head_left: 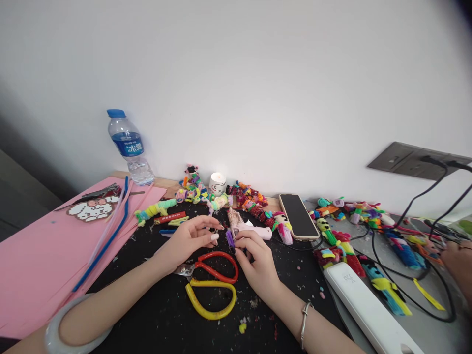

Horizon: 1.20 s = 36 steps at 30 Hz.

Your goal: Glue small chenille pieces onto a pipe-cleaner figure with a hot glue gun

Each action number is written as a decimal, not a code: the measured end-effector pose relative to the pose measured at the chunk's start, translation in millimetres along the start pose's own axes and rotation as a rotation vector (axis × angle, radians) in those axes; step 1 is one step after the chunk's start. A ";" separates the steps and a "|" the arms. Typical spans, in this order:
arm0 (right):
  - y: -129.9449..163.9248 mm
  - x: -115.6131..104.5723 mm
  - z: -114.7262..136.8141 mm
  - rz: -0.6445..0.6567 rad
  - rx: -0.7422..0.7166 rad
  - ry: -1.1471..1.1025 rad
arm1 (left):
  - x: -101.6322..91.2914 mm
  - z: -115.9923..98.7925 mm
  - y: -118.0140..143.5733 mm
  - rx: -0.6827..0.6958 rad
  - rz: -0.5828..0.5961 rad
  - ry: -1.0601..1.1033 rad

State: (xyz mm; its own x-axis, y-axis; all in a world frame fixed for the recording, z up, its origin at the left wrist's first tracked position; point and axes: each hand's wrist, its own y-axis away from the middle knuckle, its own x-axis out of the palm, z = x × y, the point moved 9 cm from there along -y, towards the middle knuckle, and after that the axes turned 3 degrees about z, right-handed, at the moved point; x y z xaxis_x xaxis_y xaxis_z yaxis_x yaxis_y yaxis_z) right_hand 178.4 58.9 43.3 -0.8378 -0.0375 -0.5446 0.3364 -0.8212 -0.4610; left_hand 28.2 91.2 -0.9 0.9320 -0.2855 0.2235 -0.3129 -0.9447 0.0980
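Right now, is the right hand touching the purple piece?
Touching. The head view shows the right hand's fingertips pinching the purple piece, with no gap between them.

Purple piece [230, 239] at frame centre between fingertips; red-and-yellow-handled scissors [212, 285] below it; pink sheet [40, 255] lower left; blue-capped, blue-labelled bottle [130, 147] upper left; black mat [165, 314] at bottom; white power strip [368, 309] lower right.

The bottle [129, 147] by the wall carries a blue label with white Chinese characters, too small to read surely. The white power strip [368, 309] bears a faint grey mark, unreadable. The little white jar [217, 183] shows a red logo, illegible.
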 end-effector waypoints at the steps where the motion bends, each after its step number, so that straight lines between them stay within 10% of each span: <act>1: -0.1 0.9 1.4 0.007 -0.015 0.001 | 2.0 -0.1 0.0 0.012 0.012 -0.051; 24: 6.8 10.9 17.4 0.122 -0.142 0.025 | 20.5 -1.1 8.6 0.037 0.129 -0.294; 36: 1.0 -4.7 5.3 0.008 -0.067 0.170 | 3.4 -1.4 5.5 -0.011 -0.029 -0.044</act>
State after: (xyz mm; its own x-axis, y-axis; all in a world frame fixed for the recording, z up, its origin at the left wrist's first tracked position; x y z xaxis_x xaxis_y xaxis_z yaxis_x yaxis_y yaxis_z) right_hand 180.3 55.2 49.1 -0.7518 0.0575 -0.6569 0.3756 -0.7814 -0.4983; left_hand 29.5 85.2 1.7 0.9478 -0.2648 0.1776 -0.2872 -0.9509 0.1150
